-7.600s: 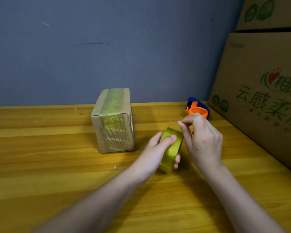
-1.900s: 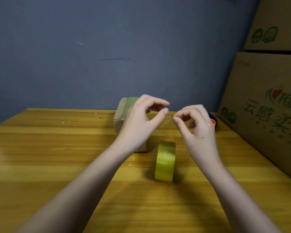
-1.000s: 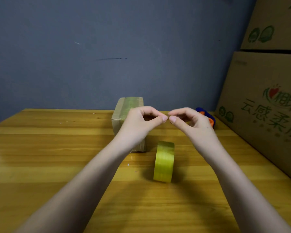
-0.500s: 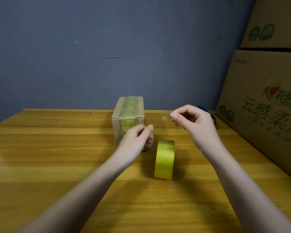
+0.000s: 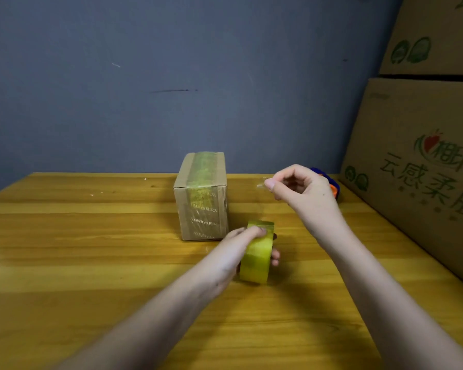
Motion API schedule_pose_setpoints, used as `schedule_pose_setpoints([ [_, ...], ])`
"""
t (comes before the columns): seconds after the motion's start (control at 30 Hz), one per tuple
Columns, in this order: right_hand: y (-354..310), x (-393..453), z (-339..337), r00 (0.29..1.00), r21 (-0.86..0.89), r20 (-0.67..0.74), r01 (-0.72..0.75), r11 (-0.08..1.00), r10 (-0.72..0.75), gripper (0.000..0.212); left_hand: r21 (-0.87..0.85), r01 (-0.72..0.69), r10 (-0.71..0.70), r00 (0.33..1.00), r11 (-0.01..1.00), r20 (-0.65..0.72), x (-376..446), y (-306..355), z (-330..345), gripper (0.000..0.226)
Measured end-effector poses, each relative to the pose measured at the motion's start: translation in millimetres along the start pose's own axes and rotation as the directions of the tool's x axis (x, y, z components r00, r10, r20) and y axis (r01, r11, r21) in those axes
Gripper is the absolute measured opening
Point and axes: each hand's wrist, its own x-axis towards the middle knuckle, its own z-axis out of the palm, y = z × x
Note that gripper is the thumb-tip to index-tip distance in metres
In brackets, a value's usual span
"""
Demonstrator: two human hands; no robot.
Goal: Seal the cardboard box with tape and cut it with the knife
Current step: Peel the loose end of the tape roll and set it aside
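Setting: a wooden table [image 5: 91, 263] against a blue-grey wall [image 5: 171, 76], seen from the head camera.
Cardboard box: a small cardboard box [image 5: 202, 198] stands upright near the far edge of the table, about centre. A strip of yellowish tape runs over its top and down its near face, across printed lettering too small to read.
Tape roll: a yellow-green tape roll [image 5: 257, 252] stands on its edge on the table, just near and right of the cardboard box, apart from it.
Left hand: the left hand [image 5: 241, 249] grips the tape roll, thumb on the upper rim and fingers curled round the far side, fingertips showing at the roll's right.
Right hand: the right hand [image 5: 302, 190] is raised above the table, right of the cardboard box and farther than the tape roll. Its thumb and forefinger pinch a small clear scrap of tape [image 5: 262, 184]; the other fingers are curled in.
Tape scrap: it sticks out to the left of the pinch; whether it joins the roll cannot be told.
Blue and orange object: a blue and orange object [image 5: 332, 182] lies on the table behind the right hand, mostly hidden; what it is cannot be told.
Large cartons: two large cartons [image 5: 425, 169], stacked, stand at the right edge of the table, printed with green characters and a red heart logo.
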Motion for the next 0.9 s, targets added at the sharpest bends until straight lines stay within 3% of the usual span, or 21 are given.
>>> schedule_pose_setpoints([
  [0.2,7,-1,-1,0.994,-0.031,-0.109,-0.012,0.999,0.009,0.012,0.102,-0.256,0.263,0.963,0.961,-0.066,-11,-7,3,0.036],
  [0.33,10,-2,-2,0.996,-0.038,-0.079,-0.050,0.998,0.047,0.014,0.206,-0.414,0.421,0.907,0.887,0.012,-20,-6,-5,0.039],
  [0.57,14,-6,2,0.986,0.083,0.040,-0.166,0.983,0.163,0.019,0.276,-0.539,0.531,0.840,0.796,0.109,-29,-1,-9,0.019],
  [0.9,20,-8,1,0.965,0.104,0.149,-0.234,0.967,0.217,0.015,0.310,-0.561,0.537,0.827,0.768,0.166,-32,1,-11,0.019],
])
